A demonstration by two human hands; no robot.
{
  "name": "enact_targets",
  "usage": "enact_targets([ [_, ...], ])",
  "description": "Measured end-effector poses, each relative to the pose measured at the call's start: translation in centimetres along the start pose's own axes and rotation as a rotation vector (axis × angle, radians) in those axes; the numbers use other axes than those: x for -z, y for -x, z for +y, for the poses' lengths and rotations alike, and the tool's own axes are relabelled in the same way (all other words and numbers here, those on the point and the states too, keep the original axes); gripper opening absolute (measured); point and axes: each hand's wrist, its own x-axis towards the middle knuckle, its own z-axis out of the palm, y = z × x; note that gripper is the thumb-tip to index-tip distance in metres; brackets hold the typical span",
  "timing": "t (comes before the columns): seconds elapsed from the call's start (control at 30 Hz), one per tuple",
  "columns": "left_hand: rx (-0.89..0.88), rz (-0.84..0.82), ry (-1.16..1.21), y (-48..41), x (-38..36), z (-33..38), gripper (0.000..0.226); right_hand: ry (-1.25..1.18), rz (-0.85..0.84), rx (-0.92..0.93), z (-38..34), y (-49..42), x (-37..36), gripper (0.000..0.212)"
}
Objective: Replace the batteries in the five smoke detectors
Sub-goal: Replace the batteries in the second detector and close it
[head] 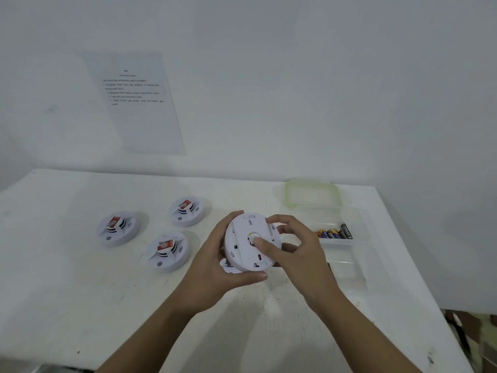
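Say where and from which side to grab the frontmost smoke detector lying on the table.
Best take the front smoke detector by its round outer rim, from above, fingers across opposite edges. It lies flat, raised centre up, apart from its two neighbours.

Three smoke detectors are crowding the left half of the bench (80,305): the left detector (117,229), the rear detector (187,211) and the near detector (168,251), with narrow gaps running between them. A clear battery box (322,217) and a green-rimmed lid (312,193) are occupying the right rear. The left hand (215,267) and right hand (293,246) are gripping the held detector (243,254), blocking the centre. The near bench strip is lying open.
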Motion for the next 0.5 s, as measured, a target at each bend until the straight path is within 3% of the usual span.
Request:
enact_targets([
  [0.27,-0.027,0.012,-0.132,-1.1,1.1,-0.7,0.100,0.369,0.073,0.113,0.7,-1.0,-1.2,0.052],
  [0.5,0.008,-0.058,-0.207,-2.5,2.3,-0.1,0.093,0.342,-0.008,0.001,-0.5,-2.5,-1.3,0.052],
])
